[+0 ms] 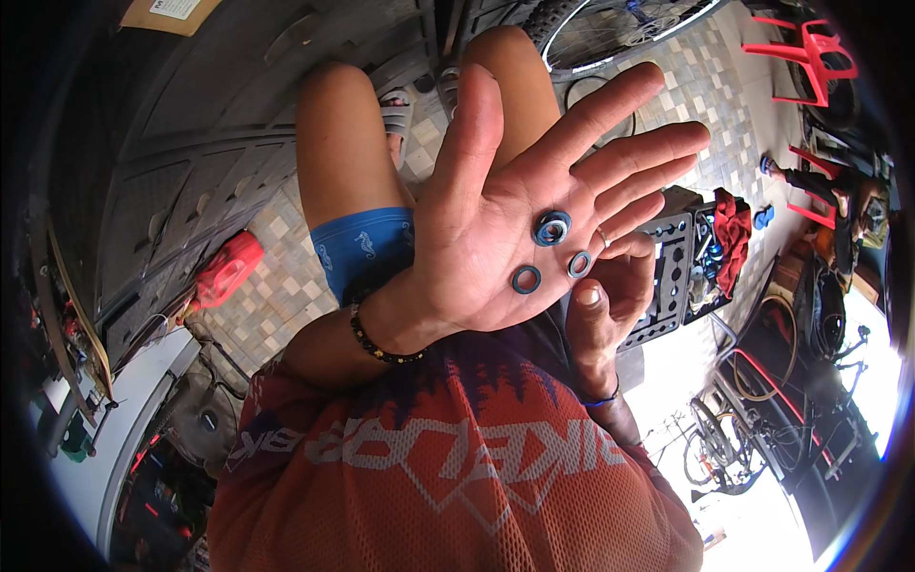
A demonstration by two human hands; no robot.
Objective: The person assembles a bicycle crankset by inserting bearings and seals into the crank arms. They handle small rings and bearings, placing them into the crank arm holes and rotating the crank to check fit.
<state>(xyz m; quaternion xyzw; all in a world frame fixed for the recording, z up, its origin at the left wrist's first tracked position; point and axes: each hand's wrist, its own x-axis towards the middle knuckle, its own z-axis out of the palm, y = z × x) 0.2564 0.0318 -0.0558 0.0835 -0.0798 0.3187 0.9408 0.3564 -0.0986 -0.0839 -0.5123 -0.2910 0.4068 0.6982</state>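
Lying loose on the open left hand (503, 227), palm up, fingers spread, nothing closed over the load: a blue-black bearing-like ring (550, 232) in mid-palm, a thin dark ring (525, 290) nearer the heel, and a small dark-edged ring (572, 272) by the outer edge

Held by weight alone, so could slide or roll off with a tip of the wrist or a sudden curl of the fingers

Most exposed, to judge by position: the small dark-edged ring, just beside the right hand (615, 300); could be flicked off by a careless brush of the thumb

Cannot tell about any hold inside the right hand's curled fingers

Also could get muddled in order or facing, if tumbled together in the palm

Behind the hands, an orange-red jersey (429, 515) and blue seahorse-print shorts (355, 250): could lose a dropped ring in the folds

Lower down, a patchwork tile floor (276, 276): could bounce and roll there after a slip, hard to spot among mixed tones

Off to the right, a grey perforated tray (675, 272) and a red cloth (732, 238): could disappear into holes or creases, if knocked sideways
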